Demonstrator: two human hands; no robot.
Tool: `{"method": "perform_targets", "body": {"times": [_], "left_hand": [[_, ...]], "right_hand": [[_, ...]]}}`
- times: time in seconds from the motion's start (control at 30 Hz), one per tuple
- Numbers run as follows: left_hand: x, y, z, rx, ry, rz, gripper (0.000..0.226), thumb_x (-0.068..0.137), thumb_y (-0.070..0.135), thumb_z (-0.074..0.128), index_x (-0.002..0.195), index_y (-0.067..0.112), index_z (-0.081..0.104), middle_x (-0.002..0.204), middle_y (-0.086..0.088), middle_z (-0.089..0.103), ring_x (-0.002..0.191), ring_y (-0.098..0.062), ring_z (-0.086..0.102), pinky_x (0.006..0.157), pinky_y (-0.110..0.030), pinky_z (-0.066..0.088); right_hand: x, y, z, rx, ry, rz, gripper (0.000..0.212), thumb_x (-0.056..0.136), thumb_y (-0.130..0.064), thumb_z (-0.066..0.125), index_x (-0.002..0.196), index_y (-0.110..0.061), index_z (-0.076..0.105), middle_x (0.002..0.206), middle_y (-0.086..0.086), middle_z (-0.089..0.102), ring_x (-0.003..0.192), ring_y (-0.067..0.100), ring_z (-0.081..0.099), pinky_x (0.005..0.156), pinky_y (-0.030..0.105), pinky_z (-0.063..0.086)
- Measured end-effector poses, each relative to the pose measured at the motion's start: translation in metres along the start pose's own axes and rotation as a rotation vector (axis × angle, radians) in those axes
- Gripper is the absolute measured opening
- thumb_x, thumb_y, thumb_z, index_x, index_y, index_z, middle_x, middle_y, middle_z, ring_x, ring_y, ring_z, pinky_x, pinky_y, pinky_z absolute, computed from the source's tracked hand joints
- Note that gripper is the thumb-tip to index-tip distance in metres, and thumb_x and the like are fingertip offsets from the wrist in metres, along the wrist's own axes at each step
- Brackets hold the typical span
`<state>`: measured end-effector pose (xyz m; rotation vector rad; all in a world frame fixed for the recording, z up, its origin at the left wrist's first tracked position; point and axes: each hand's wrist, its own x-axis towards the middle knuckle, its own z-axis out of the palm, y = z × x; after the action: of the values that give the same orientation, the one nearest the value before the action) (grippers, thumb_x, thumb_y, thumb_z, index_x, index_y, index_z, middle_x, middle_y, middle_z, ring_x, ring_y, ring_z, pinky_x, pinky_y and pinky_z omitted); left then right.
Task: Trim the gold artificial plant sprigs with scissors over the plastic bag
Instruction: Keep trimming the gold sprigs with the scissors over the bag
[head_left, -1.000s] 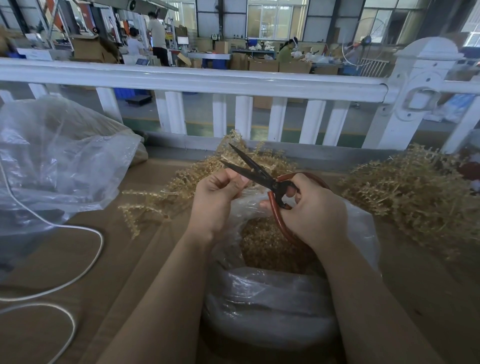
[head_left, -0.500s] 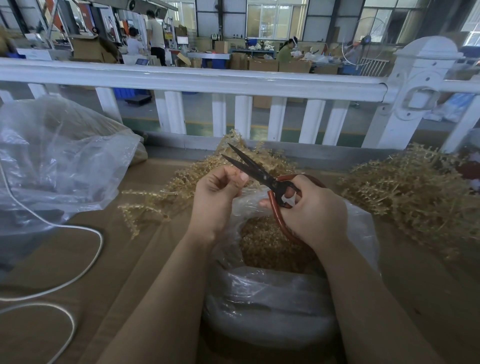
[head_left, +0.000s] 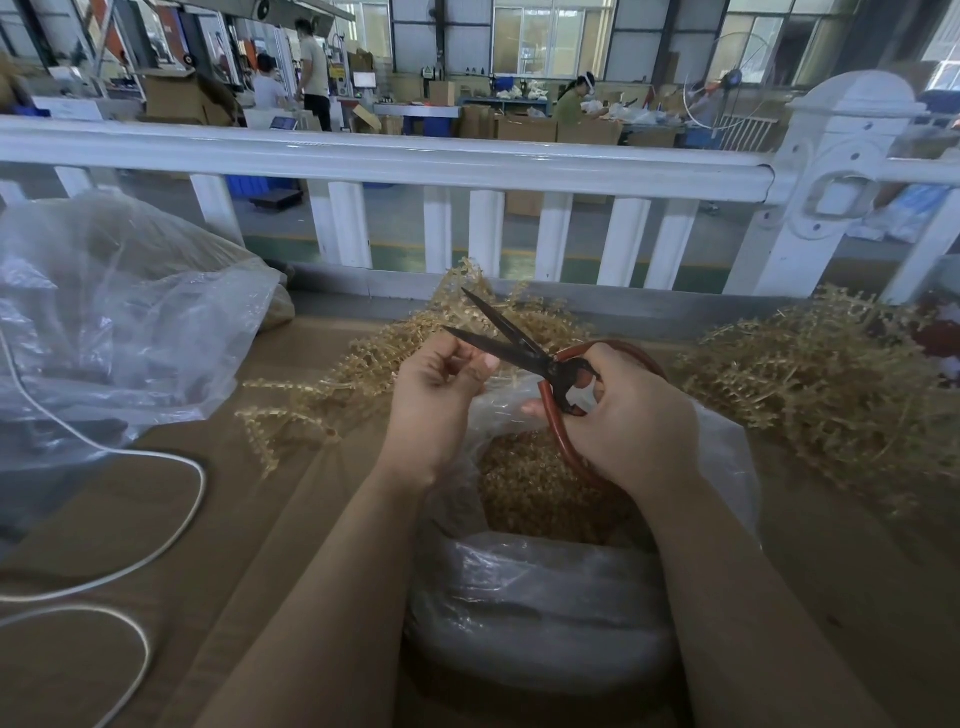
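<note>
We look down from a head-worn camera at a brown cardboard-covered work table (head_left: 156, 519), with two bare forearms reaching in from six o'clock. The right hand (head_left: 623, 421) has its fingers curled through the red-brown looped handles of a pair of dark-bladed scissors (head_left: 524, 353), whose blades stand parted and point toward eleven o'clock. The left hand (head_left: 441, 384) is curled, thumb and fingertips pinched together just under the blades; we judge it holds the stem of a gold artificial plant sprig (head_left: 322, 410), though the pinched part itself is too small to make out. Directly below both hands sits an open clear plastic bag (head_left: 545, 597) heaped with gold trimmings. Loose gold sprigs spread from the hands toward nine o'clock, and a larger gold pile (head_left: 810, 379) lies at three o'clock. A second crumpled clear bag (head_left: 119, 322) and a white cable (head_left: 171, 519) lie at nine o'clock; a white railing (head_left: 389, 161) crosses at twelve. We judge a cut is being lined up: next, the blades need closing on the stem, fingertips kept clear.
</note>
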<state>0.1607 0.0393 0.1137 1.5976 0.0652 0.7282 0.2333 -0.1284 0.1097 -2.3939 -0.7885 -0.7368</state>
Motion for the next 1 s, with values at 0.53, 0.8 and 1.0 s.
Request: {"method": "perform_targets", "body": {"times": [0.53, 0.8, 1.0], "left_hand": [[-0.0006, 0.0025, -0.0012, -0.005, -0.065, 0.026, 0.024, 0.094, 0.0, 0.061, 0.077, 0.016, 0.061, 0.069, 0.005, 0.055, 0.066, -0.008, 0.049, 0.066, -0.019, 0.044], [-0.002, 0.0058, -0.0003, -0.034, -0.068, 0.003, 0.022, 0.093, -0.001, 0.061, 0.075, 0.011, 0.06, 0.065, 0.01, 0.058, 0.061, -0.002, 0.052, 0.061, -0.015, 0.045], [-0.0038, 0.009, 0.0013, -0.057, -0.068, -0.011, 0.024, 0.093, -0.003, 0.059, 0.073, 0.01, 0.057, 0.062, 0.011, 0.056, 0.058, -0.001, 0.05, 0.059, -0.014, 0.044]], "right_hand": [[-0.0004, -0.0058, -0.0049, 0.061, 0.021, -0.036, 0.068, 0.072, -0.084, 0.05, 0.098, -0.025, 0.07, 0.079, -0.015, 0.066, 0.063, 0.007, 0.057, 0.054, 0.026, 0.052], [-0.001, -0.0064, -0.0062, 0.077, 0.012, -0.035, 0.067, 0.072, -0.082, 0.055, 0.102, -0.024, 0.072, 0.081, -0.011, 0.07, 0.063, 0.007, 0.057, 0.056, 0.026, 0.054], [-0.0018, -0.006, -0.0063, 0.059, 0.009, -0.024, 0.058, 0.074, -0.074, 0.067, 0.104, -0.024, 0.073, 0.084, -0.01, 0.072, 0.065, 0.01, 0.062, 0.057, 0.028, 0.055]]}}
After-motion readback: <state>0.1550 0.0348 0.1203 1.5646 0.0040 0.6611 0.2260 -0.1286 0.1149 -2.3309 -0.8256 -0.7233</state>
